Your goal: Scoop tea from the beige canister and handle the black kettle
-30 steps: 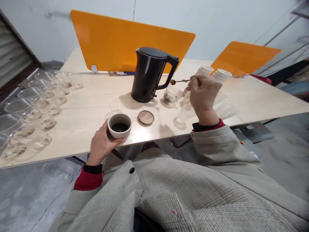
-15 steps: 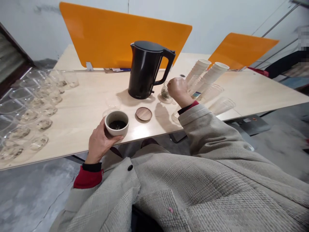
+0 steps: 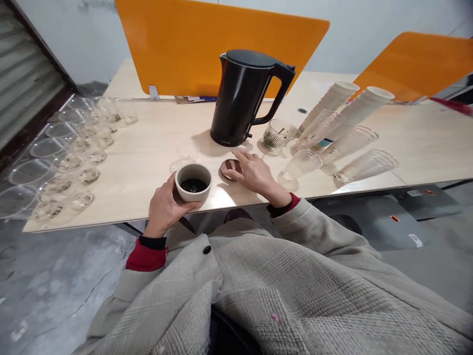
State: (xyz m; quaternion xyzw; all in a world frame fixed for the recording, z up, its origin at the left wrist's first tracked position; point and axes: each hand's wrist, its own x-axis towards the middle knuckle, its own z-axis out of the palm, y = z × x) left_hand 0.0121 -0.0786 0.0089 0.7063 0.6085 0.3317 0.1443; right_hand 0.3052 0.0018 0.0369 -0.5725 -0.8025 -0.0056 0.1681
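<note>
Wooden lid (image 3: 228, 168) under spread right hand (image 3: 254, 173); cup (image 3: 193, 182) in left hand (image 3: 166, 207).

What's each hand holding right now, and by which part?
The left hand holds the beige cup by its side wall, fingers wrapped around it. The right hand holds nothing; its fingertips rest on the round wooden lid on the table.

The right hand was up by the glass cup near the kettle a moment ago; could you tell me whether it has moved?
Yes. The right hand has come toward the person, from kettle height onto the wooden lid.
</note>
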